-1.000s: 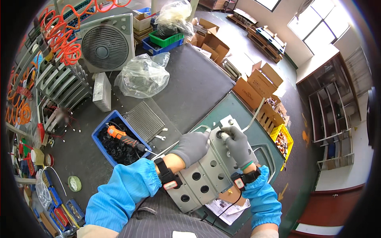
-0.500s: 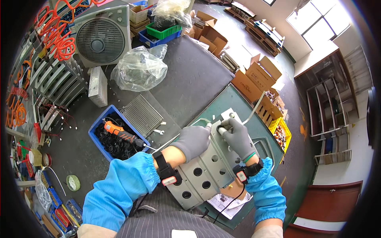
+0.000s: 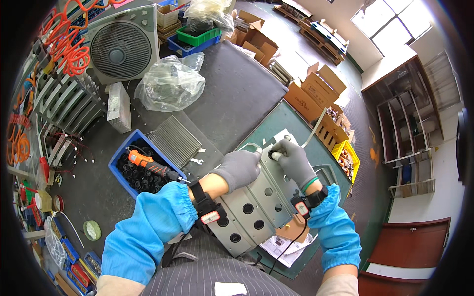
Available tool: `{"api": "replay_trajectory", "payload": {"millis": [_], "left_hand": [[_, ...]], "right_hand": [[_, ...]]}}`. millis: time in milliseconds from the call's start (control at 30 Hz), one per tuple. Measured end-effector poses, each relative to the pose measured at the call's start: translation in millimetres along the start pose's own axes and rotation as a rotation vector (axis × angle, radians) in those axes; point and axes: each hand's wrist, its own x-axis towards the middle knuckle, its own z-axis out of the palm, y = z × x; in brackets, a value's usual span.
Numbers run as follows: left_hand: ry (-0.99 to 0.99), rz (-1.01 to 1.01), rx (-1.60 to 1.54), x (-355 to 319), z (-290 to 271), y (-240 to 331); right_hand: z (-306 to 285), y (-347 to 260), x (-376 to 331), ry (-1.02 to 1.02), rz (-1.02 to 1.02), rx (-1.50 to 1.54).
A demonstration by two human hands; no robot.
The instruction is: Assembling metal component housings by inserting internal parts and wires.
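Left hand (image 3: pixel 239 170) half-curled against the grey metal panel (image 3: pixel 257 198) at the near edge of the table (image 3: pixel 270 118), grip unclear; right hand (image 3: pixel 295 164) pinching a black ring (image 3: pixel 271 155) at the panel's far end. Probably best: brace with left, press ring evenly, check rim sits flat.

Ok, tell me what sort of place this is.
Likely an assembly workshop: coiled orange tubing, an orange power tool atop a blue bin of small black parts, and a perforated metal panel.
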Motion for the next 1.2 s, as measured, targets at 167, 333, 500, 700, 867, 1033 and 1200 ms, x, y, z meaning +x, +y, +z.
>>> {"api": "replay_trajectory", "payload": {"millis": [167,333,500,700,867,1033,1200], "left_hand": [[-0.006,-0.011,-0.001,1,-1,3],[0.058,-0.020,-0.013,-1,4,3],[0.067,-0.033,-0.436,-8,5,-2],[-0.184,-0.316,-1.866,-16,13,-7],[-0.229,-0.246,-2.037,-27,18,-9],[-0.277,-0.039,-2.033,-28,25,4],[-0.256,-0.217,-2.062,-36,20,21]], "right_hand": [[11,8,-4,0.108,-0.001,0.047],[-12,-5,16,-0.022,-0.060,-0.181],[-27,-16,38,-0.127,-0.004,-0.550],[-32,-5,26,-0.081,-0.173,-0.402],[-25,-70,-37,-0.142,-0.210,0.004],[-2,-57,-67,-0.113,-0.347,0.011],[-4,-43,-79,-0.098,-0.306,0.119]]}}
